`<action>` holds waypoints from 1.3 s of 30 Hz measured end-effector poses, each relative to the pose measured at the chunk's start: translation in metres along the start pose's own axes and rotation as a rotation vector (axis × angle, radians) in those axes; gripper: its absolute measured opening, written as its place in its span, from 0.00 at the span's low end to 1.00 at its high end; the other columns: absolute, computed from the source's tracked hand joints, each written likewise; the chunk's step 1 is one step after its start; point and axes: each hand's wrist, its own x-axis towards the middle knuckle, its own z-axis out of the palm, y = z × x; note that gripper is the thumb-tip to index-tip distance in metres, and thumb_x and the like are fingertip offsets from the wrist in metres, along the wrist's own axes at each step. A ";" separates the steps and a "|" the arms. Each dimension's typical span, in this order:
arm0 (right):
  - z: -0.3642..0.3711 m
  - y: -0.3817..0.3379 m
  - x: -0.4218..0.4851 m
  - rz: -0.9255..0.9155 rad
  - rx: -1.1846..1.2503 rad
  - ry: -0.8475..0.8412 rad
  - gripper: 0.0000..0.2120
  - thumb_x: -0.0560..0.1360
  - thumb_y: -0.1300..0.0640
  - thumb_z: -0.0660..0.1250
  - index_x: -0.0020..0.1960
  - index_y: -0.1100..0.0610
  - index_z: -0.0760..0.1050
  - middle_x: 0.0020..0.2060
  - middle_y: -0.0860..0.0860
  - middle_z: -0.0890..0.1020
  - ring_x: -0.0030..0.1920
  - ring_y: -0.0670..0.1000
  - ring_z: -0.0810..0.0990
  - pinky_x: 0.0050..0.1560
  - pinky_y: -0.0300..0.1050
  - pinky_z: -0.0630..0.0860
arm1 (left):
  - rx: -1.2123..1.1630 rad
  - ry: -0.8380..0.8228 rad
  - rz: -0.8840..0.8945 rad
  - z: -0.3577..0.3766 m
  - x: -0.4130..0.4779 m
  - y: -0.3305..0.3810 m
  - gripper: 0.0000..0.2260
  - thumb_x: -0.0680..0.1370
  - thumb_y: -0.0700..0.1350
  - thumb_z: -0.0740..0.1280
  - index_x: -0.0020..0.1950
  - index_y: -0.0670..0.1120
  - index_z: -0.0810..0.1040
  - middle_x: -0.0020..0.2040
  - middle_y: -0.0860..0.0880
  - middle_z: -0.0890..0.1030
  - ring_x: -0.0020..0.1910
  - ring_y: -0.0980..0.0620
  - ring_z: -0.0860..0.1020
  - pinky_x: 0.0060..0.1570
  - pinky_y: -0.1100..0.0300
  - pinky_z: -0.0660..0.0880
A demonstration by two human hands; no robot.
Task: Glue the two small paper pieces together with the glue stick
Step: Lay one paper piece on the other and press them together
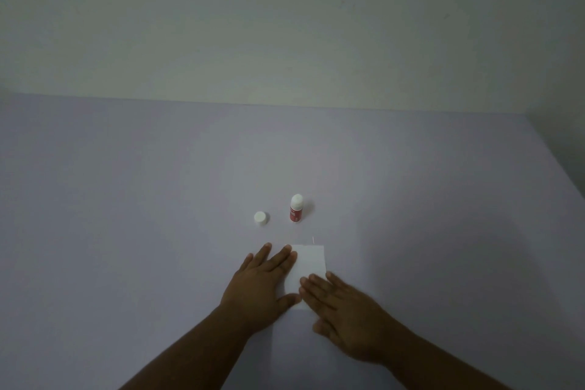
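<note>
— Flat and open, both palms pressed the paper [308,266] to the table [126,199]: left hand [262,285] on its left edge, right hand [345,313] on the near corner, neither gripping.

— Looked thin, limp, likely to slide; best pinned, lifted by an edge. Uncapped glue stick [296,208] and cap [260,218] stood beyond, obstructing nothing.

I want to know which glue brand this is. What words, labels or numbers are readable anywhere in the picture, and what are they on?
Glue stick: white lettering runs up its red label, too small and blurred to read; no brand can be made out.
Cap: plain white, no text.
Paper: blank on the part that shows.
Table and wall: no writing or signs.
</note>
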 end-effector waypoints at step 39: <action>-0.008 0.009 0.002 -0.035 -0.060 -0.001 0.23 0.78 0.45 0.49 0.69 0.53 0.66 0.67 0.46 0.73 0.68 0.45 0.69 0.70 0.48 0.61 | 0.006 -0.025 -0.001 -0.001 0.000 0.001 0.35 0.74 0.68 0.52 0.75 0.57 0.42 0.77 0.58 0.45 0.76 0.51 0.40 0.70 0.54 0.38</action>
